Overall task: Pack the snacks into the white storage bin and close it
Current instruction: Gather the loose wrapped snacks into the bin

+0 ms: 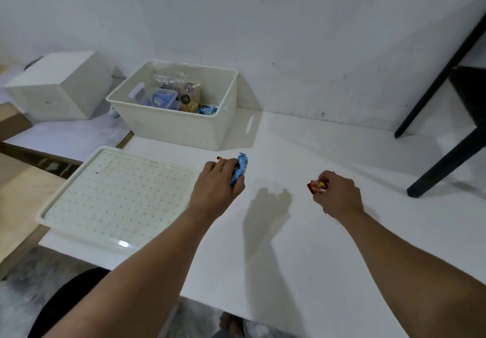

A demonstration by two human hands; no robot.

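Here, the left hand [217, 182] grips a blue snack [239, 168] while the right hand [339, 193] pinches a red snack [317, 186] above the surface [302, 232]. The open bin [184, 124] sits at 11 o'clock, its lid [115, 195] at 9 o'clock.

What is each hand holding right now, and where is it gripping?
The left hand grips a blue snack packet around its lower part; the right hand grips a small red wrapper, mostly hidden.
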